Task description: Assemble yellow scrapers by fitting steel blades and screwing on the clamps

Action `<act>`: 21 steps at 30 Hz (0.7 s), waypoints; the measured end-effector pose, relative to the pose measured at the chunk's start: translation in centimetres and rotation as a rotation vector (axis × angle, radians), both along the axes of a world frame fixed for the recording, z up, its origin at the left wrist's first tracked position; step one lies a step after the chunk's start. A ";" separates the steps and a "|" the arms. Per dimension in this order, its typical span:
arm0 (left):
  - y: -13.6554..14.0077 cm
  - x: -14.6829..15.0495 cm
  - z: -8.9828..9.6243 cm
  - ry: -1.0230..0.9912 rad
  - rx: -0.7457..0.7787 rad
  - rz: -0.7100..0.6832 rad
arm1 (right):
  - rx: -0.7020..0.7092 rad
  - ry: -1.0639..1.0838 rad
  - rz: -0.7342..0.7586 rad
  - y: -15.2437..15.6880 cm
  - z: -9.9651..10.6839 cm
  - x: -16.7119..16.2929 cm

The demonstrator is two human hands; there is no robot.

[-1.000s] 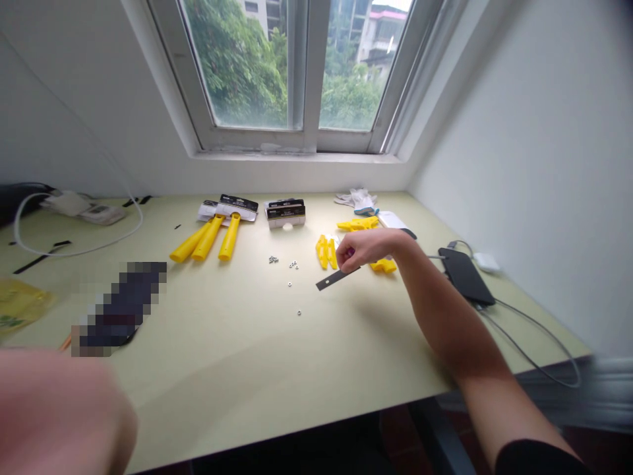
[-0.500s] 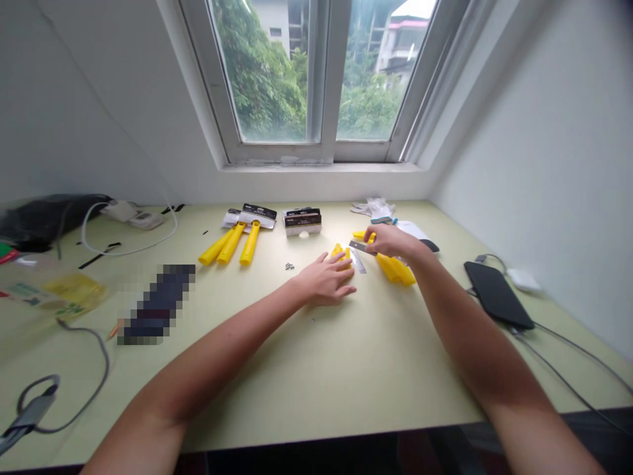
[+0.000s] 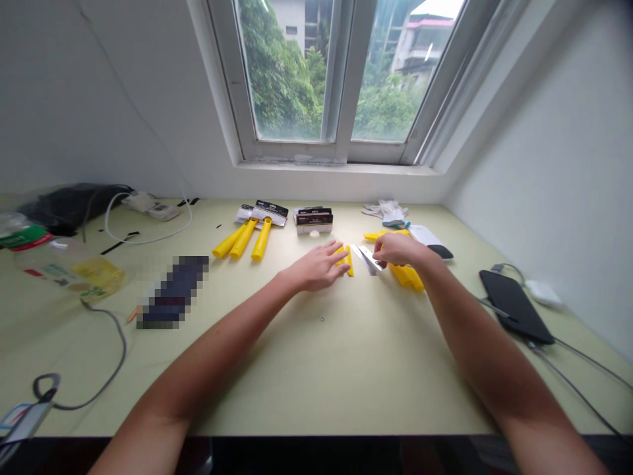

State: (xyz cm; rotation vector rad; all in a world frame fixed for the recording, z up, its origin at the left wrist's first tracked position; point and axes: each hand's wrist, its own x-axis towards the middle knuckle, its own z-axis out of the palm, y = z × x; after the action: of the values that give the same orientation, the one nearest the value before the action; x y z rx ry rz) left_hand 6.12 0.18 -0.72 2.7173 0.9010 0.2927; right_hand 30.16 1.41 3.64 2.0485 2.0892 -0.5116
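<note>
While my left hand (image 3: 322, 266) is palm down with fingers spread, my right hand (image 3: 399, 251) has the pinch grip. Left forearm comes in from bottom left and runs diagonally up to mid-desk; right forearm comes from bottom right and angles inward, wrist bent, fingers pointing left.

Right: thumb and fingers closed on one end of a flat metal strip (image 3: 370, 256), free end pointing away and to the left. Left: not clamped on anything I can see; fingers lie over yellow plastic parts (image 3: 351, 261), partly hiding them. Can't tell how hard it presses.

Held strip: thin, straight, narrow, bright silver where the light hits, near end covered by my fingers. Finer detail too small to read. It's between my two hands, over the middle-right of the desk (image 3: 297, 376). A second strip (image 3: 357, 254) is just beside it on the left, also pale and shiny, the two partly overlapping from this view.

More yellow pieces (image 3: 411, 278) sit by my right wrist, plus a yellow part (image 3: 378, 235) just beyond that hand. One small nut (image 3: 322, 319) is on the near side of my left hand.
</note>
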 end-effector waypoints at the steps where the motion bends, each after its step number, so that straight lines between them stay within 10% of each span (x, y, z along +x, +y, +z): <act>1: 0.3 -0.8 0.6 -0.018 -0.005 0.037 | 0.002 -0.012 0.008 0.0 0.0 0.0; 8: -0.6 -5.0 3.3 0.102 -0.146 0.017 | 0.080 0.015 0.190 -1.7 1.0 -2.8; 21: -1.6 -4.0 -0.1 0.074 0.030 -0.033 | -0.062 0.100 0.614 -7.4 -1.4 -10.7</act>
State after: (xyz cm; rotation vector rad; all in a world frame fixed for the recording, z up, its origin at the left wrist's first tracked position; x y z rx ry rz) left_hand 2.10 -1.42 -0.81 2.7844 0.8773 0.2024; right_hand 19.47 -5.94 2.21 1.2605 2.5525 -0.5632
